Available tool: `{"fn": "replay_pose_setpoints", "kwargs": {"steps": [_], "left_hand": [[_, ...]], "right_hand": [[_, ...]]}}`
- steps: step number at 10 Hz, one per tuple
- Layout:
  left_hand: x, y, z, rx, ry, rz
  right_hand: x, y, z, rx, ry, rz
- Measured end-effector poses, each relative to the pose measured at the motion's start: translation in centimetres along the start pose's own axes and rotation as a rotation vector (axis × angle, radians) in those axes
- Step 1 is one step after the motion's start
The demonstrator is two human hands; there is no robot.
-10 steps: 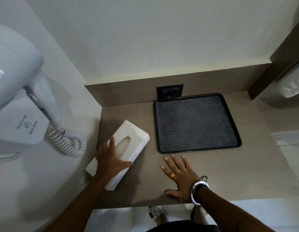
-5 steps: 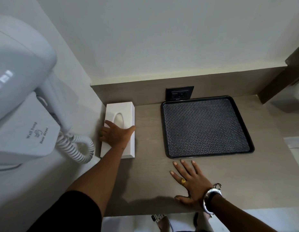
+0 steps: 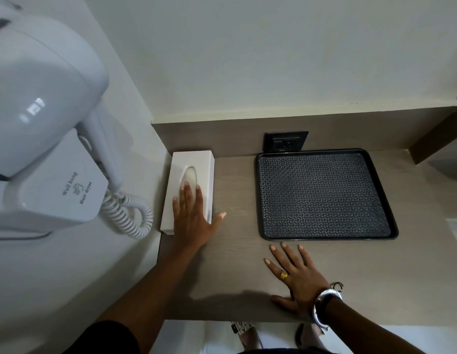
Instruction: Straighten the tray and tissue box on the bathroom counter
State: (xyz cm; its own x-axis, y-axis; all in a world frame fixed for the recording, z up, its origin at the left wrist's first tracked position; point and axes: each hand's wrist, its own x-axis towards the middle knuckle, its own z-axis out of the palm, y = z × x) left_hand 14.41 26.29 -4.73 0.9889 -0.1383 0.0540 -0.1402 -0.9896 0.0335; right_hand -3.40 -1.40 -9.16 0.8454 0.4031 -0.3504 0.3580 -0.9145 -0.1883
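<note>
Far left of frame: wall-hung hair dryer (image 3: 43,129) w/ coiled cord (image 3: 130,215) drooping down just beside the tissue box (image 3: 194,162). Box sits left of centre, long side along the side wall, far end touching or v. close to the backsplash; looks square to the corner. Left hand (image 3: 191,221) lies flat on its near half, fingers spread and extended, thumb off the right edge over the counter (image 3: 235,264). Pressing, not gripping; holds nothing.

Centre-right: black tray (image 3: 327,233) w/ patterned mat, back edge near the outlet (image 3: 286,143), well apart from the box. Looks roughly square to the wall.

Lower right: right hand (image 3: 296,274) flat on the counter just in front of the tray, open, empty.

Risks, my guess: more push from the left hand could skew the box again or nudge it into the cord; lifting the palm carelessly could drag it. Right hand bumping the tray's front rim would slide it crooked.
</note>
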Motion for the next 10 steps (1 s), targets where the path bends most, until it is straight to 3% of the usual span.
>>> {"fn": "replay_pose_setpoints", "kwargs": {"steps": [5, 8, 9, 10], "left_hand": [[0.5, 0.0, 0.1, -0.031, -0.053, -0.212], [0.6, -0.3, -0.2, -0.004, -0.046, -0.186], [0.3, -0.1, -1.7, -0.07, -0.052, -0.194], [1.1, 1.6, -4.4, -0.158, 0.056, -0.074]], "right_hand": [[-0.2, -0.2, -1.2, -0.039, -0.006, -0.002], [-0.8, -0.5, -1.2, -0.042, 0.022, -0.018], [-1.3, -1.0, -2.9, 0.007, 0.019, 0.002], [-2.7, -1.4, -5.4, 0.309, 0.218, -0.017]]}}
